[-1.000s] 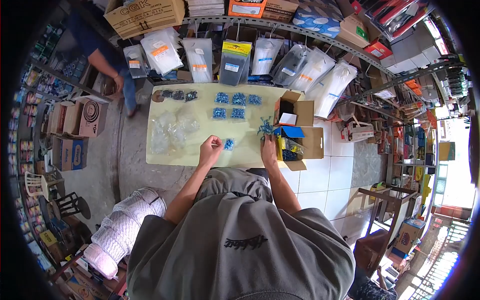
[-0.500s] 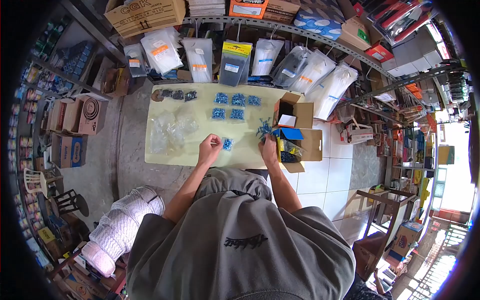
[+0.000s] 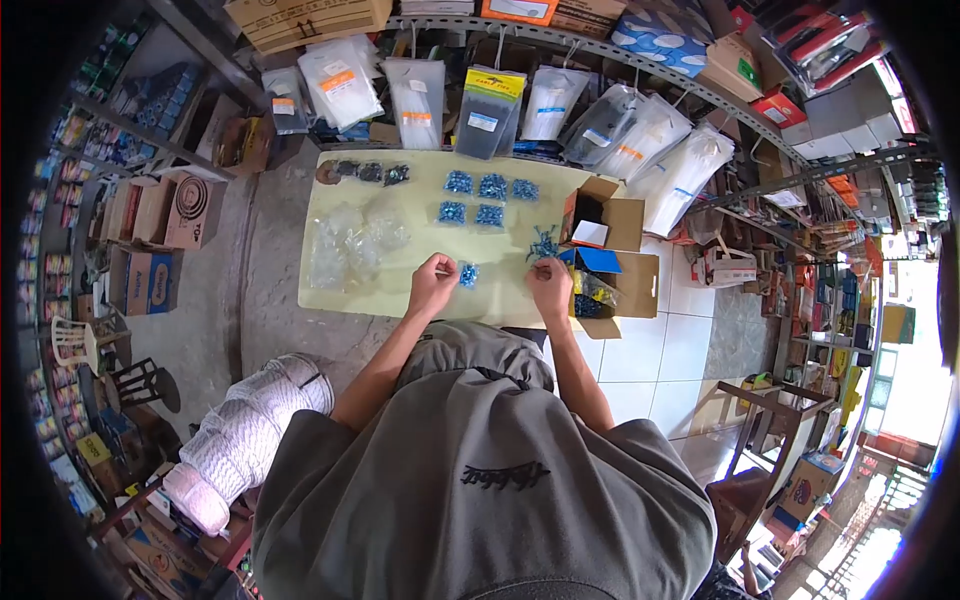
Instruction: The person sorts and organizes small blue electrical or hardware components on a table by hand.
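Observation:
My left hand (image 3: 432, 286) is closed in a pinch at the left edge of a small clear plastic bag (image 3: 468, 275) with blue pieces inside. At the near edge of a loose pile of small, slender blue pieces (image 3: 543, 244), my right hand (image 3: 550, 291) has its fingers drawn together. What lies between those fingertips is too small to make out. Farther back on the pale yellow table (image 3: 390, 292), several filled bags of blue pieces (image 3: 491, 187) lie in two rows.
Two open cardboard boxes (image 3: 640, 285) stand at the table's right end. Clear empty bags (image 3: 350, 245) lie spread at the left, with dark packets (image 3: 370, 172) behind them. Packs of cable ties (image 3: 490, 110) hang from a rack over the far edge. Rolled white rope (image 3: 255, 430) is at lower left.
My right hand has drawn back slightly from the loose blue pile, and its fingers are pinched together. The left hand stays at the small bag. The whole view has shifted a little.

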Motion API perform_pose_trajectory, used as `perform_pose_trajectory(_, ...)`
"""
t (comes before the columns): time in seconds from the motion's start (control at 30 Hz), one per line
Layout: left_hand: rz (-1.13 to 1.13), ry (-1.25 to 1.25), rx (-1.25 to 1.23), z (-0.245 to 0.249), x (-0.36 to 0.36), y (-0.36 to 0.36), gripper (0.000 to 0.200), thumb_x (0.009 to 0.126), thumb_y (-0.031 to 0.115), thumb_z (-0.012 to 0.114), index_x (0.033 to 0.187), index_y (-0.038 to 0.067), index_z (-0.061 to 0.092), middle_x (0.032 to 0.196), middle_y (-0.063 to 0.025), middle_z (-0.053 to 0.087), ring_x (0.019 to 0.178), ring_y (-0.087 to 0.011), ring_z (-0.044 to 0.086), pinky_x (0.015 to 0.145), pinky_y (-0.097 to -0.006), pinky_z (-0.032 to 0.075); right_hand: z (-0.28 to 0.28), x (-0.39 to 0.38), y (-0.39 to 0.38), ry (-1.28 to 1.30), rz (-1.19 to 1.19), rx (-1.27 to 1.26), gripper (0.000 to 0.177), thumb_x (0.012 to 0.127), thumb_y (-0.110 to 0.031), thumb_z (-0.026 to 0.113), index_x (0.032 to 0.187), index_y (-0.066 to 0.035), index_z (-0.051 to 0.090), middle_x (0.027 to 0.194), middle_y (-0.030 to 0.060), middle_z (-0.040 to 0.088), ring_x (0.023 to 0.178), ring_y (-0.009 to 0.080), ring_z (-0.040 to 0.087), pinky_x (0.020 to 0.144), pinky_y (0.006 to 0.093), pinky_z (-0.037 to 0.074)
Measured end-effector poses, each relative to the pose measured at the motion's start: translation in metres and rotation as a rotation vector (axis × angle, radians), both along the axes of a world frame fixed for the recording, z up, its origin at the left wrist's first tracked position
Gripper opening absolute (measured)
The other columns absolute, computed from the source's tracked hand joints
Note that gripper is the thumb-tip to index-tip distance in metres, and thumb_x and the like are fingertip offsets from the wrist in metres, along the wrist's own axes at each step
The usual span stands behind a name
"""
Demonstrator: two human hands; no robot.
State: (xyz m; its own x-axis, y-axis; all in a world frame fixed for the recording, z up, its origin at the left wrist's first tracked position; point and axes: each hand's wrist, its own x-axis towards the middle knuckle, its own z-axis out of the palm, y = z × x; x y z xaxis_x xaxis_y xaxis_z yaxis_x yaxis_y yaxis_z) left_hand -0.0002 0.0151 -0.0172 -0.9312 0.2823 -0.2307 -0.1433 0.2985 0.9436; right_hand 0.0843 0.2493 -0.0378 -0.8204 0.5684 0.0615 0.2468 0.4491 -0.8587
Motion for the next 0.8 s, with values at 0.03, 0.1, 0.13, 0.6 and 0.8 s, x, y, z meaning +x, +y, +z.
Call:
perform_pose_trajectory(0.03, -0.009, 0.031, -0.013, 0.002, 0.0, 0.001, 0.011, 0.078, 0.005, 0.065, 0.088, 0.003, 0.059, 0.08, -0.0025, 0.061, 0.07, -0.0105, 0.06, 0.063, -0.0238, 0.048, 0.004, -0.003, -0.004, -0.019, -0.02, -0.066, 0.01, 0.075, -0.003, 0.066, 0.085, 0.0, 0.064, 0.078, 0.0095, 0.066, 0.067, 0.0195, 0.065, 0.067, 0.0272, 0.051)
perform_pose_trajectory(0.1, -0.001, -0.002, -0.024, 0.007, 0.001, 0.001, 0.012, 0.078, 0.005, 0.065, 0.089, 0.003, 0.059, 0.081, -0.0029, 0.061, 0.07, -0.0108, 0.06, 0.064, -0.0244, 0.048, 0.02, -0.008, -0.013, -0.009, -0.031, -0.306, 0.008, 0.077, -0.003, 0.066, 0.084, 0.0, 0.064, 0.077, 0.007, 0.065, 0.068, 0.0171, 0.064, 0.067, 0.0262, 0.05)
perform_pose_trajectory(0.13, 0.002, -0.032, -0.031, 0.01, 0.001, 0.002, 0.013, 0.077, 0.005, 0.065, 0.089, 0.003, 0.06, 0.081, -0.0034, 0.061, 0.071, -0.0112, 0.061, 0.065, -0.025, 0.048, 0.028, -0.012, -0.019, 0.003, -0.047, -0.543, 0.006, 0.078, -0.004, 0.065, 0.083, 0.001, 0.064, 0.076, 0.0044, 0.065, 0.069, 0.0147, 0.063, 0.067, 0.0251, 0.05)
perform_pose_trajectory(0.6, 0.033, -0.097, 0.002, 0.015, 0.002, 0.0, 0.016, 0.075, 0.002, 0.065, 0.09, 0.001, 0.06, 0.08, -0.0082, 0.064, 0.072, -0.0156, 0.064, 0.067, -0.0277, 0.051, 0.041, -0.03, -0.068, -0.166, 0.354, -0.601, 0.012, 0.082, -0.005, 0.067, 0.091, 0.003, 0.064, 0.082, 0.0057, 0.067, 0.076, 0.0123, 0.064, 0.072, 0.0253, 0.051)
perform_pose_trajectory(0.8, 0.027, -0.086, 0.022, 0.016, 0.002, 0.0, 0.017, 0.075, 0.002, 0.065, 0.091, 0.001, 0.061, 0.081, -0.008, 0.064, 0.073, -0.0154, 0.064, 0.068, -0.0274, 0.051, 0.053, -0.028, -0.068, -0.175, 0.409, -0.354, 0.015, 0.081, -0.004, 0.068, 0.094, 0.003, 0.065, 0.083, 0.0072, 0.069, 0.076, 0.01, 0.065, 0.069, 0.024, 0.052)
